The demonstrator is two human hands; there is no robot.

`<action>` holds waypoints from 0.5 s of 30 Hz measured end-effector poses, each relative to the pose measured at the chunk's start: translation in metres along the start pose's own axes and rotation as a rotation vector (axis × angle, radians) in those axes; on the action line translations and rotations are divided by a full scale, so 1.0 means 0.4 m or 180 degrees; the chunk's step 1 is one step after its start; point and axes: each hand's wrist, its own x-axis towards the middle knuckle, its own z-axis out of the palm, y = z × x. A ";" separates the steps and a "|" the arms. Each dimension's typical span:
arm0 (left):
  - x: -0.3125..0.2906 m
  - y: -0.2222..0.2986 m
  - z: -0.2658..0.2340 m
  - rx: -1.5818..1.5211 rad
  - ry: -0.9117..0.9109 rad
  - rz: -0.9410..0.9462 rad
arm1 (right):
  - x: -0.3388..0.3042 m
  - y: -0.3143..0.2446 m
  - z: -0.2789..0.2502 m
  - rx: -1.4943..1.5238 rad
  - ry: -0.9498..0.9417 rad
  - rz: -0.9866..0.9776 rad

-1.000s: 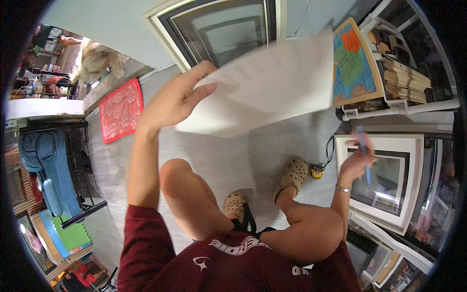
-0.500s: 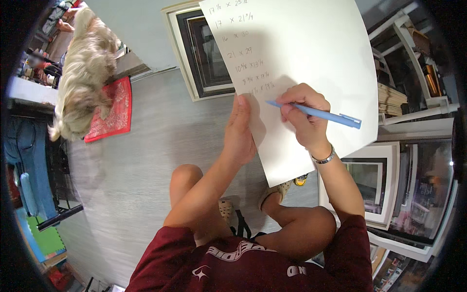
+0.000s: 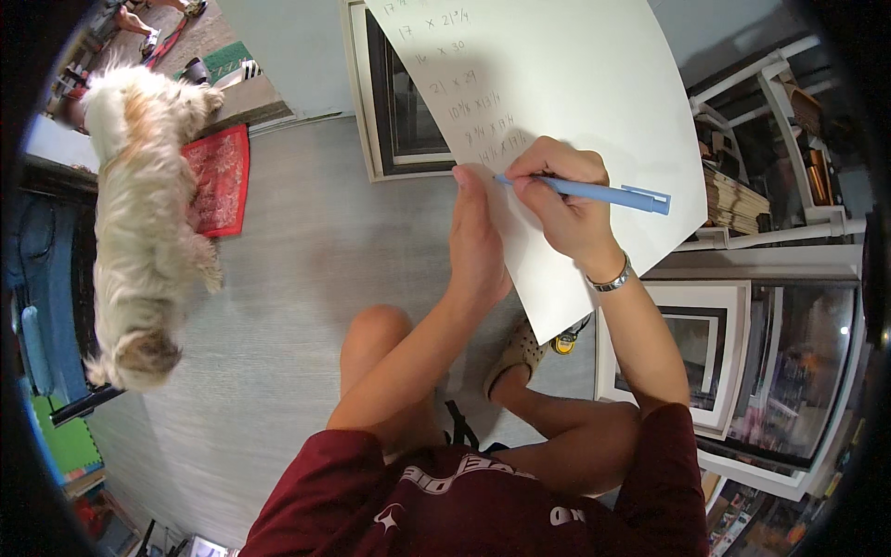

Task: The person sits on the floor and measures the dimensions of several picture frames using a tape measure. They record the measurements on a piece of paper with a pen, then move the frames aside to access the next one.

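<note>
Pinching one pen (image 3: 617, 195), the right hand (image 3: 568, 200) held its tip at one sheet (image 3: 603, 93) above the floor (image 3: 288, 251), below some seven handwritten lines (image 3: 453, 83), the top one cut off; the rest was blank. The left hand (image 3: 478, 246) met the sheet's left edge; I couldn't tell whether its hidden fingers gripped. One tape measure (image 3: 563, 344) showed beside the sheet's lower corner, one dog (image 3: 139, 223) well left.
</note>
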 end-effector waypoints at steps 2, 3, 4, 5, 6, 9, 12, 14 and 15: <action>-0.004 0.000 0.005 -0.0022 0.0025 0.0030 | -0.004 0.014 -0.007 -0.0174 -0.0093 -0.0316; -0.005 -0.001 0.007 -0.0034 0.0037 0.0044 | -0.009 0.010 -0.009 -0.0068 -0.0035 -0.0194; -0.006 0.001 0.009 -0.0061 0.0014 0.0002 | -0.009 -0.003 -0.010 0.0038 0.0020 -0.0076; -0.008 0.004 0.008 -0.0089 -0.0009 -0.0040 | -0.009 -0.013 -0.009 0.0145 0.0075 0.0041; -0.008 0.005 0.008 -0.0118 -0.0032 -0.0082 | -0.009 -0.018 -0.006 0.0130 0.0115 0.0087; -0.006 0.003 0.001 -0.0017 -0.0031 -0.0019 | -0.004 -0.019 -0.001 -0.0019 0.0111 0.0018; -0.005 0.002 0.002 -0.0021 0.0054 -0.0021 | -0.009 -0.006 -0.011 -0.0154 0.0032 -0.0164; -0.007 0.005 0.005 -0.0070 0.0010 -0.0002 | -0.016 -0.016 -0.008 0.0122 0.0174 0.0082; -0.008 0.005 0.005 -0.0094 -0.0012 0.0007 | -0.016 -0.017 -0.007 0.0172 0.0169 0.0140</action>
